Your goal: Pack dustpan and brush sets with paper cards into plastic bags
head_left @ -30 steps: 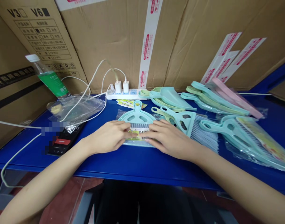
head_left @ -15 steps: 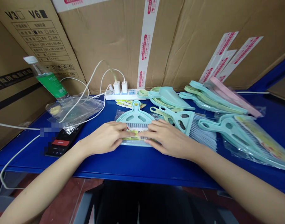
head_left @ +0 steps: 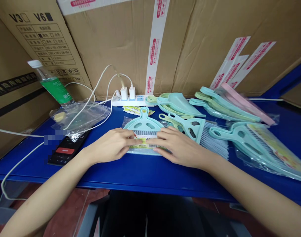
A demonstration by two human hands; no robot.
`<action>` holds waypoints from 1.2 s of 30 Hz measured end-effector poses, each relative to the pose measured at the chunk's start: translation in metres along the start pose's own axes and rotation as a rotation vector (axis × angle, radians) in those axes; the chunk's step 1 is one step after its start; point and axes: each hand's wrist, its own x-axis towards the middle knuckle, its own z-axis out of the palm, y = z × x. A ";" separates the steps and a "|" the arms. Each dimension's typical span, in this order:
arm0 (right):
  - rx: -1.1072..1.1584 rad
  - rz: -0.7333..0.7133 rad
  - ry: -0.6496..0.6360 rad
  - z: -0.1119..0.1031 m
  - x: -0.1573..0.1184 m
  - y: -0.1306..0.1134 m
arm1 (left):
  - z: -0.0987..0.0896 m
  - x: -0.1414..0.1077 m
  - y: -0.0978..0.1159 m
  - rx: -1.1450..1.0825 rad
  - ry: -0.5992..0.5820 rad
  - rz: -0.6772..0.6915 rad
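A light-blue dustpan and brush set (head_left: pixel 144 123) lies flat on the blue table in front of me, its handle pointing away. Grey bristles and a yellow paper label (head_left: pixel 140 144) show through its clear bag. My left hand (head_left: pixel 113 144) grips the set's left side, index finger stretched over the label, other fingers curled. From the right side my right hand (head_left: pixel 176 144) grips it likewise, its index finger reaching toward the left one. Just beyond the right hand lies a light-blue hand brush (head_left: pixel 189 126) with pale bristles.
More dustpans (head_left: pixel 177 102) lie behind, and a bagged set (head_left: pixel 244 138) is at right. A power strip (head_left: pixel 133 100), loose labels (head_left: pixel 134 110), a phone (head_left: pixel 66 149), plastic bags (head_left: pixel 83 115), a bottle (head_left: pixel 55 87) and white cables occupy the back and left. Cardboard boxes (head_left: pixel 115 39) stand behind.
Both hands stay on the set almost unmoved. The view has shifted very slightly.
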 end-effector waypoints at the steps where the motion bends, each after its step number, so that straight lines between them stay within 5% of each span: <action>1: 0.002 0.001 0.000 0.000 0.000 0.000 | 0.000 0.000 0.000 -0.002 0.002 0.001; 36: -0.065 -0.008 -0.024 -0.003 0.000 -0.002 | 0.004 0.004 0.003 -0.017 -0.064 -0.020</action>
